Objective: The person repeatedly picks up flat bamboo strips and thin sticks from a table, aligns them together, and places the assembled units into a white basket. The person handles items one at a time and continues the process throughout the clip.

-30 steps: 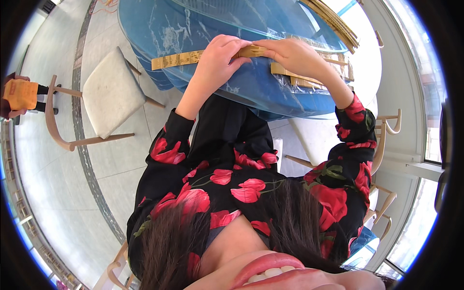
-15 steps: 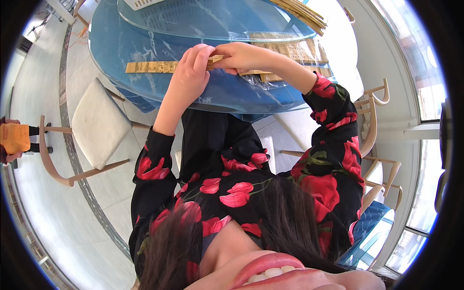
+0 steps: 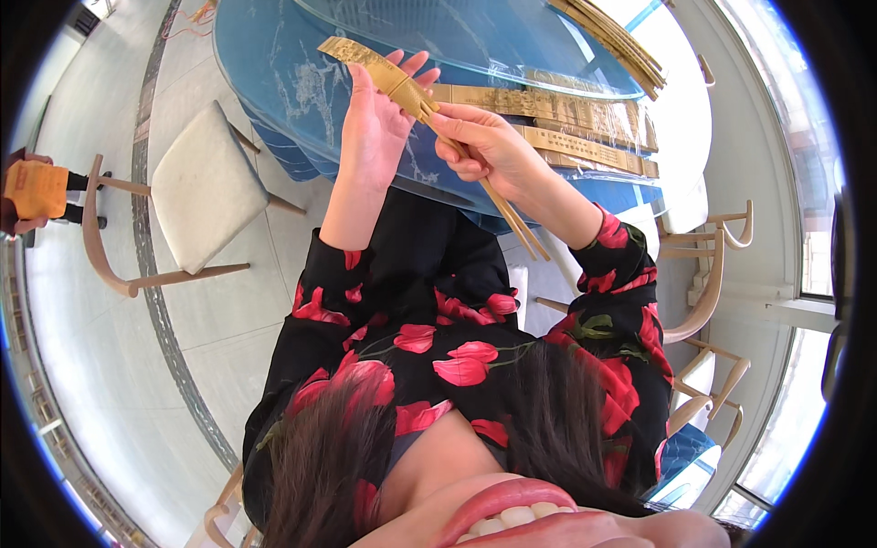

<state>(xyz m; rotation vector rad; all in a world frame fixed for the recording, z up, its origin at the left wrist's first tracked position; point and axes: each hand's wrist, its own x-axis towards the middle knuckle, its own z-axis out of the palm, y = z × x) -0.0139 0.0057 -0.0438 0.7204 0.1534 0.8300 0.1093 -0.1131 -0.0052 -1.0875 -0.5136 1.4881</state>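
Observation:
My right hand (image 3: 486, 149) is closed around a pair of thin chopsticks (image 3: 513, 216), their lower ends sticking out toward my body. The upper part of the chopsticks is covered by a flat gold paper sleeve (image 3: 391, 84) with dark print, slanting up to the left. My left hand (image 3: 384, 114) is open under the sleeve, palm up and fingers spread, and the sleeve passes across it. Whether the left thumb presses on the sleeve is hard to tell. Close to my right hand, more gold sleeves (image 3: 585, 146) lie on the table, partly under clear plastic wrap.
A blue marbled round table (image 3: 260, 64) carries a raised glass turntable (image 3: 402, 32). At the far right lies a bundle of long gold-brown sticks (image 3: 617, 41). A pale-seated wooden chair (image 3: 203, 192) stands at left, and another person holds an orange object (image 3: 36, 190) beyond it.
Both hands, together near the table before, have drawn apart. My left hand has opened, and the sleeve has tilted from level to slanting, with the chopsticks showing below my right hand.

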